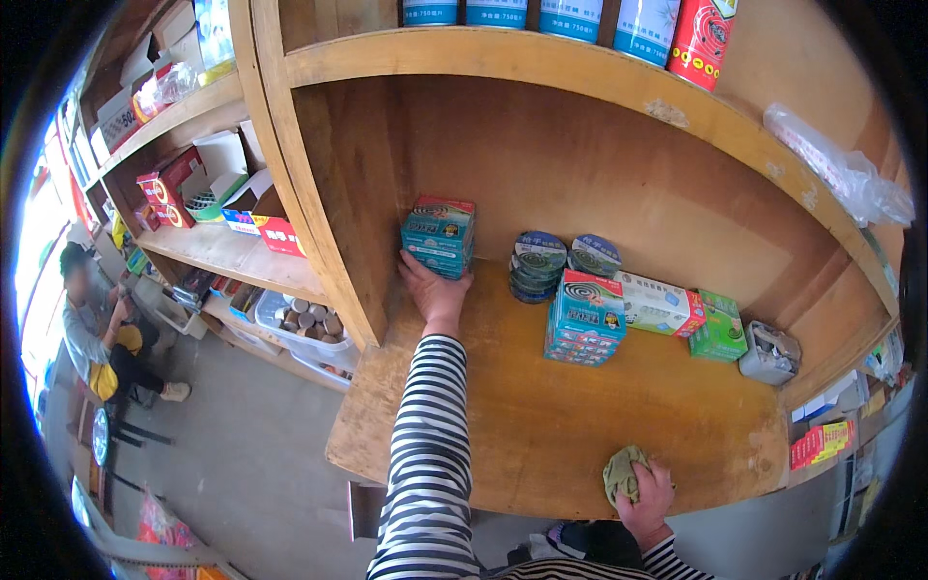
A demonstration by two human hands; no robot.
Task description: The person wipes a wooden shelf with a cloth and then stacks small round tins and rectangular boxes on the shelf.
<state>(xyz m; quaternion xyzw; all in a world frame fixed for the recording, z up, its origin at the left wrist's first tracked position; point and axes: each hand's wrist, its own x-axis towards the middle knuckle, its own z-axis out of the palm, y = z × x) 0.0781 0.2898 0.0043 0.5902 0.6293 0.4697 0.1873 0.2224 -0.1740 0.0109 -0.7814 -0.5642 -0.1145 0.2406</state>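
My left hand [437, 288] grips the lower front of a stack of teal and red mosquito coil boxes [438, 235] in the back left corner of the wooden shelf [507, 449]. Near the shelf's front edge at the right, my right hand [647, 493] holds a crumpled olive-green cloth [622, 475] against the wood. Between the hands, farther back, stands another stack of teal boxes [586, 319]. Behind it are round shrink-wrapped coil packs [537, 264], with a white box [656, 303], a green box [718, 325] and a grey plastic container [770, 351] to their right.
An upper shelf edge [464, 52] carries blue spray cans [495, 13] and a red can [703, 43]. A wooden upright [312, 174] borders the left side. Beyond it are open cartons [279, 233] and a clear bin of round-topped items [308, 326]. A person [101, 326] sits at far left.
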